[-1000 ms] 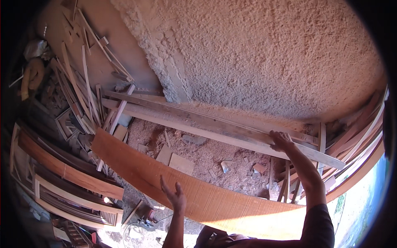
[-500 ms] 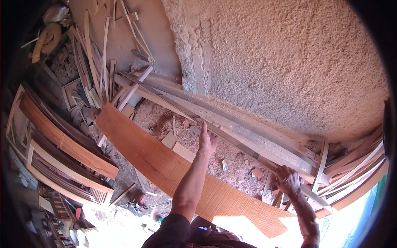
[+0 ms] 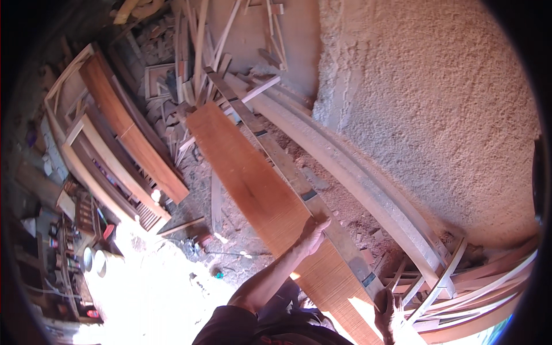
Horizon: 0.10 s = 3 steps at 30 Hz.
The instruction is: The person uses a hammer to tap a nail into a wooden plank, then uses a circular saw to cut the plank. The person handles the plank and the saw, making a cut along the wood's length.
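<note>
A long narrow board with several dark patches (image 3: 336,233) runs slantwise across the middle. My left hand (image 3: 313,236) is closed on its near edge about midway, with part of the fingers hidden beneath it. At the board's near right end my right hand (image 3: 389,315) is wrapped round it, the fingers partly in shadow. Directly beside the board, on the near side, lies a broad orange-brown plank (image 3: 247,175). My left forearm crosses over this plank.
Long dusty beams (image 3: 351,172) stretch along the rough wall (image 3: 425,115). Curved wooden frames (image 3: 118,123) stand at left. Thin strips (image 3: 201,46) lean at the back, and stacked boards (image 3: 483,305) lie at lower right. Shavings and offcuts cover the floor between.
The narrow board has come away from the beams toward me and now lies alongside the broad plank, its face showing. Both hands moved nearer with it. The view has shifted too.
</note>
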{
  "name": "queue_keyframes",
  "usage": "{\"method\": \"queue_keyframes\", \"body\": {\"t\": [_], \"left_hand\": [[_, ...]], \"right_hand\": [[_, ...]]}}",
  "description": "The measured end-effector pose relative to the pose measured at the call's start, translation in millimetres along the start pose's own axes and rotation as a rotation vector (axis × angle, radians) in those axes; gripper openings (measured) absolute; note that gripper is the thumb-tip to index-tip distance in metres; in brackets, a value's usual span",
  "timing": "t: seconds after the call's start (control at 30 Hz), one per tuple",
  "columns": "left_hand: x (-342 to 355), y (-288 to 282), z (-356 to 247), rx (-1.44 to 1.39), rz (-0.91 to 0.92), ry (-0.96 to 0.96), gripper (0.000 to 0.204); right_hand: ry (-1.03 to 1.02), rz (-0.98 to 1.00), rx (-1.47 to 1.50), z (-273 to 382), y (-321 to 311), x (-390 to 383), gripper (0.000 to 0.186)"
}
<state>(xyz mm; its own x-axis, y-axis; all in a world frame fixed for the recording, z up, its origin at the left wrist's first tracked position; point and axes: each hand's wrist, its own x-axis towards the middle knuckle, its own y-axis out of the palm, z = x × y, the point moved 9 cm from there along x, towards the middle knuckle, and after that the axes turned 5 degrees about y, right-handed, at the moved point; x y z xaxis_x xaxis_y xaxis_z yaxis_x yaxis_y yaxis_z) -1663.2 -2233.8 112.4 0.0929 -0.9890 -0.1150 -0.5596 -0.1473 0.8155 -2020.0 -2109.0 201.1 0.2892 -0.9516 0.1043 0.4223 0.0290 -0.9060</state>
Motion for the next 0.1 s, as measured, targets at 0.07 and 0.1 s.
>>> {"method": "queue_keyframes", "body": {"t": [0.07,0.1], "left_hand": [[-29,-19,11,0.112,-0.094,0.041,0.058],[-50,-30,23,0.097,-0.153,0.017,0.061]], "right_hand": [[-0.017,0.003,-0.004,-2,4,-29,0.068],[-0.045,0.028,-0.005,-6,5,-37,0.068]]}}
